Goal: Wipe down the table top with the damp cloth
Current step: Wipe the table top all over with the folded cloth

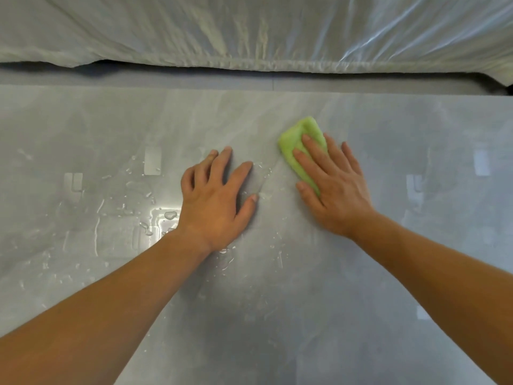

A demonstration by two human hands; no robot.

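Note:
A grey, glossy table top fills the view. A folded light-green cloth lies on it right of centre. My right hand lies flat on the cloth with fingers spread, pressing it to the surface; the cloth's far end and left edge stick out past the fingers. My left hand rests palm down on the bare table just left of the cloth, fingers apart, holding nothing. Water drops and streaks cover the table left of and below my left hand.
A wrinkled translucent plastic sheet hangs beyond the table's far edge. The right part of the table looks matte, without drops. Light reflections show on the wet left part.

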